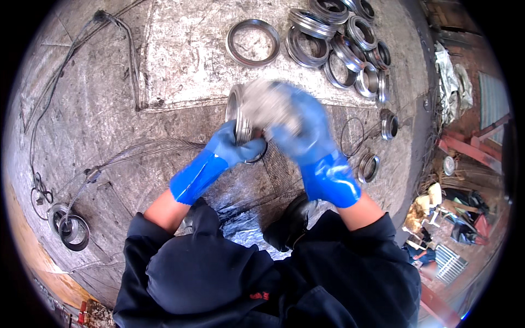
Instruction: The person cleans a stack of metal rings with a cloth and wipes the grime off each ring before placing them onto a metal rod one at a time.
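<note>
Both my hands wear blue rubber gloves. My left hand (231,143) is closed around a grooved metal ring (235,104), which stands on edge with its side turned to me. In my right hand (309,123) is a greyish rag (268,104), blurred by motion and held against or just beside the ring's right side; whether they touch I cannot tell. The rag and glove hide part of the ring. Beyond my hands, a wide flat metal ring (228,46) lies on a pale, stained sheet (186,65).
Several grooved metal rings (311,24) are heaped at the far right. Two more rings (368,167) lie right of my hands. A wire rope (147,148) runs left toward rings (76,240). Red steel framing (473,150) and clutter lie beyond the right edge.
</note>
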{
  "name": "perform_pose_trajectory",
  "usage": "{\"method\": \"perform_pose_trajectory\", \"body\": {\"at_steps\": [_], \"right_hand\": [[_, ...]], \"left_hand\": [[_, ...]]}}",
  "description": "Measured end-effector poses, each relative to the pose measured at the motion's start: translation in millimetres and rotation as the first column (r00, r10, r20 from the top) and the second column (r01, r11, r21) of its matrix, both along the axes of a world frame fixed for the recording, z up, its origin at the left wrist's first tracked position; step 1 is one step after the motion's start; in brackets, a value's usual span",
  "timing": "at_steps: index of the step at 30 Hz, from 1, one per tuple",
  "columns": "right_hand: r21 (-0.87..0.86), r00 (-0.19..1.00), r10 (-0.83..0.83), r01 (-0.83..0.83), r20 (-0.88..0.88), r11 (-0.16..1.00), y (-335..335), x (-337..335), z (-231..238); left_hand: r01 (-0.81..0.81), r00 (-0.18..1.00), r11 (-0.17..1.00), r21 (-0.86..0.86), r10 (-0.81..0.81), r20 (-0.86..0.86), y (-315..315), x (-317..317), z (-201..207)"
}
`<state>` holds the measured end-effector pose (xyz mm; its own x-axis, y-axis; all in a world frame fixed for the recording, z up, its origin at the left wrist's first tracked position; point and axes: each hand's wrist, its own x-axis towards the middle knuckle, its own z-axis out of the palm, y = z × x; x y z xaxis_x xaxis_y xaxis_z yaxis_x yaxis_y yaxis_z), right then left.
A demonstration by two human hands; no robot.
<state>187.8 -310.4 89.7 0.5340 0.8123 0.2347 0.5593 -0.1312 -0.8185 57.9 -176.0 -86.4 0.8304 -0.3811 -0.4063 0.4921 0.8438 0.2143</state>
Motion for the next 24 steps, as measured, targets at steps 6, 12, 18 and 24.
{"method": "perform_pose_trajectory", "body": {"at_steps": [6,12,18,24], "right_hand": [[-0.282,0.953,-0.119,0.2,0.28,0.938,16.2,-19.8,-55.0],[-0.73,0.847,-0.391,0.006,-0.359,0.683,45.3,75.9,-80.3],[-0.461,0.854,-0.204,-0.047,-0.479,0.886,41.7,27.6,-52.4],[-0.284,0.905,0.095,0.03,0.415,0.958,0.3,-42.4,-11.4]], "left_hand": [[-0.13,0.979,0.98,0.154,0.151,-0.136,-12.3,-5.1,21.8],[0.155,0.968,0.624,0.766,-0.253,0.01,2.6,-3.0,75.5],[0.012,0.995,0.95,0.311,-0.042,0.091,-3.3,-23.1,33.4],[0.014,0.948,0.799,0.601,-0.203,0.247,-17.9,-8.7,20.5]]}}
